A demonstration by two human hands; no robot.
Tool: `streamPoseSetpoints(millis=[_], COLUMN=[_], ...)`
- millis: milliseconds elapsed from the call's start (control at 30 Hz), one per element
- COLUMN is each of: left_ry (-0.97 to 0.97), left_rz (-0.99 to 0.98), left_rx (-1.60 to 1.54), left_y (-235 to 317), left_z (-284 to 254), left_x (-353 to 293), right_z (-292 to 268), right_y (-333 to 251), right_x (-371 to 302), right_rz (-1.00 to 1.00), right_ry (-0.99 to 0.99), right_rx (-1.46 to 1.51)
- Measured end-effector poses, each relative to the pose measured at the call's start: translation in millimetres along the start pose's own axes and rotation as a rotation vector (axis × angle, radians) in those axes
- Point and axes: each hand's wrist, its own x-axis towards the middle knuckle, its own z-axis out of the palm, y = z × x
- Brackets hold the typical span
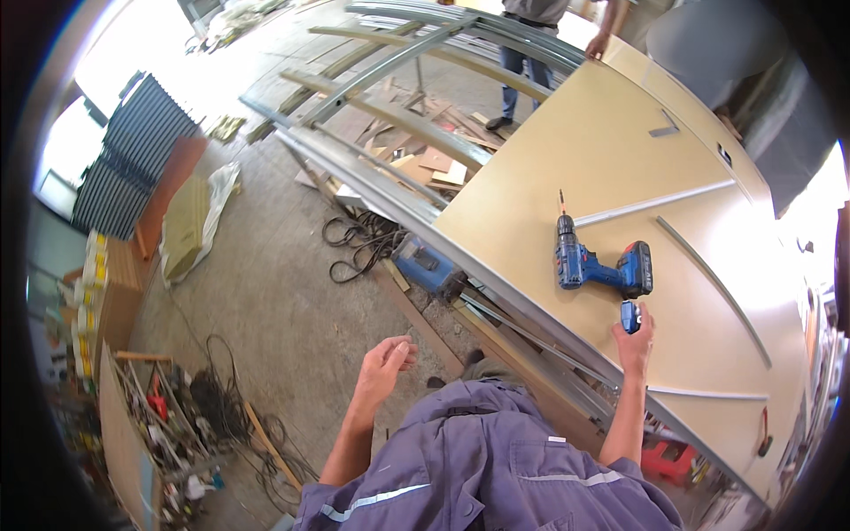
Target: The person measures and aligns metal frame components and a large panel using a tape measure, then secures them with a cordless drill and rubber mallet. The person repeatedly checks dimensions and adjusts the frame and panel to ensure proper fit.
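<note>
My right hand (634, 343) is closed round a small blue-and-black tape measure (629, 316) above the pale yellow panel (522, 177). Just beyond it, a blue cordless drill (574, 257) with a long bit lies on its side, its battery end nearest that hand. My left hand (387, 365) hangs in the air over the floor, left of the panel, its fingers loosely curled with nothing visible in them. Around the drill, thin metal strips (655, 203) rest on the panel. A small red-handled tool (765, 434) lies near the panel's right end.
Metal profiles and wooden beams (398, 111) form a frame beyond the panel. At the far side another person's hand (598, 46) touches the panel edge. A blue machine (425, 264) and black cables (354, 243) lie on the floor; a tool-filled box (133, 434) stands at lower left.
</note>
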Motion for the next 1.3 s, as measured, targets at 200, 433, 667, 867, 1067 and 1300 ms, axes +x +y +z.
streamPoseSetpoints(millis=[200, 433, 667, 867, 1067, 1300], left_ry=[-0.057, -0.123, -0.073, -0.304, -0.535, -0.757], left_rz=[-0.037, -0.104, -0.045, 0.011, -0.003, -0.005], left_rx=[0.015, 0.176, 0.116, 0.144, 0.181, 0.248], left_y=[16.4, 72.3, 110.2, 155.0, 177.4, 202.3], left_z=[2.9, 8.6, 5.1, 31.4, 30.5, 16.6], left_x=[76.6, 126.3, 183.9, 238.9, 281.0, 336.5], right_z=[-12.5, 20.1, 75.8, 149.1, 92.7, 91.5], right_y=[21.2, -58.6, -78.7, -4.7, -75.1, -176.3], right_x=[40.2, 174.3, 255.3, 286.2, 305.2, 235.1], right_rz=[0.038, 0.104, 0.416, 0.213, 0.463, 0.235], right_ry=[0.223, 0.018, -0.219, 0.179, 0.413, 0.338], right_rx=[0.004, -0.097, -0.139, -0.231, 0.741, 1.451])
